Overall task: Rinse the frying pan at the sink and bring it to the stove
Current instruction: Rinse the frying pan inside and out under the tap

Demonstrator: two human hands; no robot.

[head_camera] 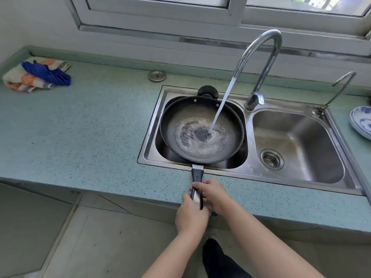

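A black frying pan [201, 129] rests over the left basin of the steel double sink [152, 125]. Its long handle [197, 175] sticks out toward me across the counter edge. Water streams from the tall curved faucet [261, 63] into the pan and foams on its bottom. My left hand [190, 215] grips the end of the handle from below. My right hand [212, 192] is closed over the handle just ahead of it. The stove is out of view.
The right basin [297, 145] holds only a drain strainer. A small second tap [339, 89] stands at the sink's back right. A blue-and-white plate [361, 121] lies on the counter at far right. Crumpled cloths [36, 76] sit far left on the speckled green counter [80, 127].
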